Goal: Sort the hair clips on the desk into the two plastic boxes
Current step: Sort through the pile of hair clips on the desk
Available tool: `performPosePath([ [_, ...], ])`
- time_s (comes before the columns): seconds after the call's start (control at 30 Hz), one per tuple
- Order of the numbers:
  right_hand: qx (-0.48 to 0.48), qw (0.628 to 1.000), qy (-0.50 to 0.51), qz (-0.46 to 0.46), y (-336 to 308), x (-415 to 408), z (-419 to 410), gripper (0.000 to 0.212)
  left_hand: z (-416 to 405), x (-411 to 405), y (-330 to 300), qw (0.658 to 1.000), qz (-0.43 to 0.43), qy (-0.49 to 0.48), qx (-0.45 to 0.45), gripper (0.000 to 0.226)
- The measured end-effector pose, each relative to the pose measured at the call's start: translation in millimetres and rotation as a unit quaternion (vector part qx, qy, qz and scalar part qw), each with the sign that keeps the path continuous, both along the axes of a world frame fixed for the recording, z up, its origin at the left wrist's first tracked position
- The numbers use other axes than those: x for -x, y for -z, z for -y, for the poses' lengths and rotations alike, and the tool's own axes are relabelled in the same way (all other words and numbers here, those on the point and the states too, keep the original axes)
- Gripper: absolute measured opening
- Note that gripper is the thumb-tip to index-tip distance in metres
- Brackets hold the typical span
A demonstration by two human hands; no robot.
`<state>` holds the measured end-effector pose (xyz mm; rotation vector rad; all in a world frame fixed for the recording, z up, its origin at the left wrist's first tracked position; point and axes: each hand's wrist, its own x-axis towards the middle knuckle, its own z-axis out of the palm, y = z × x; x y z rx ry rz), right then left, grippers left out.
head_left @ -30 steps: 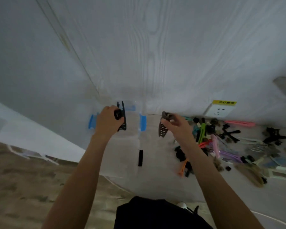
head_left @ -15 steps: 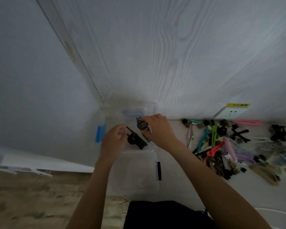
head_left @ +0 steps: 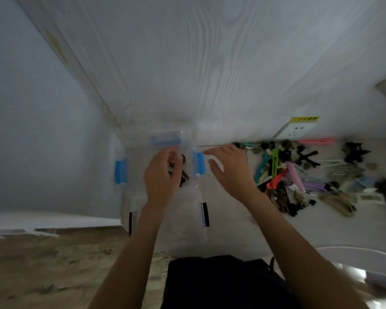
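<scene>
Hovering over the far box (head_left: 120,167), left hand (head_left: 163,175) loosely curled, grip unclear; right hand (head_left: 230,170) spread flat, holding nothing; clips (head_left: 285,172) lying at three o'clock on the table (head_left: 232,230), nearer the right hand.

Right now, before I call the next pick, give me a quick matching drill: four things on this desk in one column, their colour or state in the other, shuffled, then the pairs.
Things:
1. right hand
2. box latch
3. long clip by the wall
4. upright clip in the pile

Colour or state:
A. pink
B. green
C. open, holding nothing
D. blue

Pairs: 1-C, 2-D, 3-A, 4-B.
</scene>
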<state>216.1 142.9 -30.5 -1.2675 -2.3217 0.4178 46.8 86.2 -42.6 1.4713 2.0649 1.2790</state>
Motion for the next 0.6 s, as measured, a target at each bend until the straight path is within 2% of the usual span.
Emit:
performPosePath([
  [0.1, 0.043, 0.995, 0.090, -0.023, 9, -73, 20, 0.021, -12, -43, -9, 0.990, -0.012, 0.133, -0.037, 0.030],
  [0.27, 0.101, 0.970, 0.219, -0.019, 30, -181, 44, 0.019, -35, -135, 5, 0.930, -0.091, 0.337, 0.118, 0.034],
  [0.4, 0.112, 0.947, 0.300, 0.002, 47, -255, 58, 0.020, -53, -210, 24, 0.891, -0.136, 0.403, 0.158, 0.041],
  [0.5, 0.119, 0.931, 0.343, 0.037, 54, -311, 61, 0.030, -61, -262, 32, 0.886, -0.124, 0.421, 0.149, 0.036],
  [0.6, 0.100, 0.923, 0.367, 0.059, 56, -355, 57, 0.035, -67, -302, 42, 0.875, -0.143, 0.446, 0.120, 0.041],
])
